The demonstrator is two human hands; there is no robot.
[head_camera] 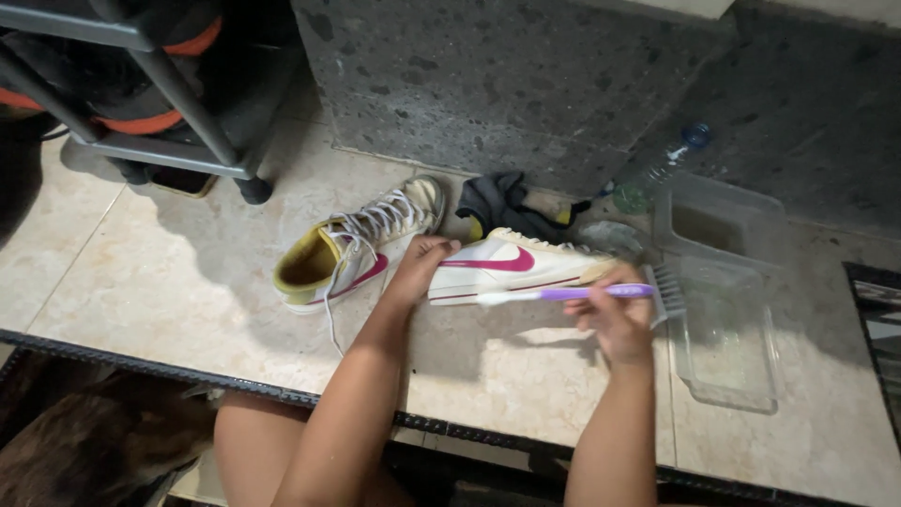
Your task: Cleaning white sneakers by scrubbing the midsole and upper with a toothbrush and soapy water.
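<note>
Sneaker [507, 266] heel hidden in left hand [420, 268]; right hand [615, 314] grips toothbrush [563, 294].

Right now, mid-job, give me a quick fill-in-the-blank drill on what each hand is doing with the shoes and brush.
1. The left hand holds the white shoe by its ____ end.
2. The right hand holds a toothbrush whose handle is white and ____.
3. The other shoe lies on the floor, its lining coloured ____.
4. Right of the right hand lies a clear plastic ____.

Missing words: heel; purple; yellow; container
</note>
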